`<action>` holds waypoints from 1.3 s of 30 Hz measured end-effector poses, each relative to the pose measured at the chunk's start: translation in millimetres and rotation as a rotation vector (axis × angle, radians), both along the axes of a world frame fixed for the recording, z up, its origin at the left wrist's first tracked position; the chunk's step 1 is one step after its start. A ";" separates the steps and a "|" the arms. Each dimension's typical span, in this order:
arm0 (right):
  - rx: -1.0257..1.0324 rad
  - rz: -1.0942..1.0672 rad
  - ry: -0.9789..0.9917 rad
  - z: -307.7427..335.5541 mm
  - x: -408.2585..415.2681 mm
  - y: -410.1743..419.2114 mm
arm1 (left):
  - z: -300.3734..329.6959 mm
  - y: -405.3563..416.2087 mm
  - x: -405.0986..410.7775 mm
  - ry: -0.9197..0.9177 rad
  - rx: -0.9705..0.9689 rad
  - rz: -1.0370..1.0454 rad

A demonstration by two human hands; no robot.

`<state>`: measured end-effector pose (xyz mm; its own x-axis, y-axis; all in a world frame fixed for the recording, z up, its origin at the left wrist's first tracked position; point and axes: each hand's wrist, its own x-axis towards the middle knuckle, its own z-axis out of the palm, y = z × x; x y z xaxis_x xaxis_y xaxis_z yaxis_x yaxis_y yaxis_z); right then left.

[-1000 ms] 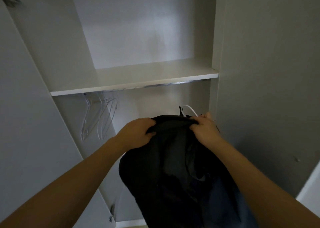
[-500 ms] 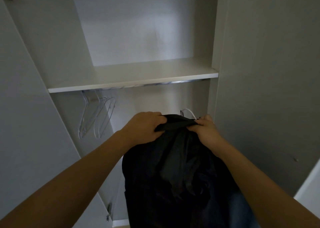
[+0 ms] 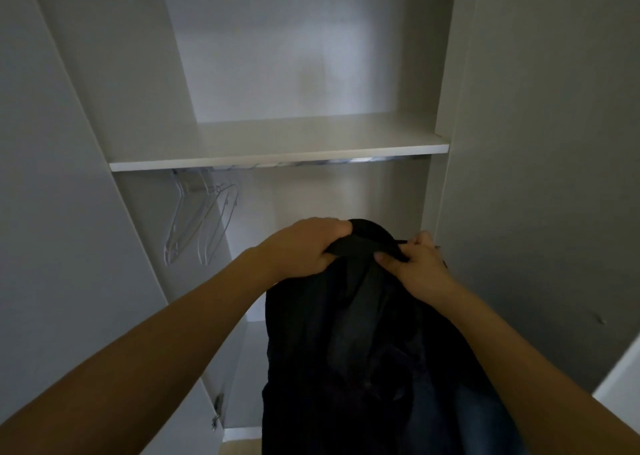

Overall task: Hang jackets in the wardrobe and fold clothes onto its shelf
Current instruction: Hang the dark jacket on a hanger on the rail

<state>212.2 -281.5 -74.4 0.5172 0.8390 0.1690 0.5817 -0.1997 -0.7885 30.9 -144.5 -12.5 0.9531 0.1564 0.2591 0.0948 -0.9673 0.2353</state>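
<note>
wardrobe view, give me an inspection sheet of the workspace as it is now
surface: pale shelf bare where it shows, metal rail under its front edge
job's things: dark jacket held up in front of the hanging space, below the rail
clutter: empty wire hangers on the rail at the left
hands: left hand and right hand both grip the jacket's collar
cables: nothing seen
surroundings: open wardrobe doors, left door, right door; hinge low on the left door
</note>
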 end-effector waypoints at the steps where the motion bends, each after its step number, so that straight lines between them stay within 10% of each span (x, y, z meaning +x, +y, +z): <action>1: 0.042 -0.040 0.017 -0.8 0.0 0.8 | -0.5 1.7 -2.6 0.001 -0.025 0.000; 6: 0.064 -0.104 -0.009 -0.9 -1.7 3.1 | -9.8 8.3 -21.1 -0.026 -0.184 0.113; 17: 0.139 0.045 0.028 3.7 -16.6 -8.3 | -0.8 -7.9 -6.5 -0.010 0.106 0.043; 26: 0.237 -0.032 -0.312 -9.4 -20.5 -12.1 | -28.3 -11.7 -19.1 -0.163 0.021 0.106; 39: 0.418 0.093 -0.393 -30.3 -14.2 -30.6 | -49.8 -23.7 -31.3 0.041 -0.854 0.137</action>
<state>197.9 -312.0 -104.8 0.2757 0.6989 0.6599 0.8471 0.1478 -0.5105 -0.5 -168.2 -62.3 0.9177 0.3958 -0.0334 0.2215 -0.4400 0.8703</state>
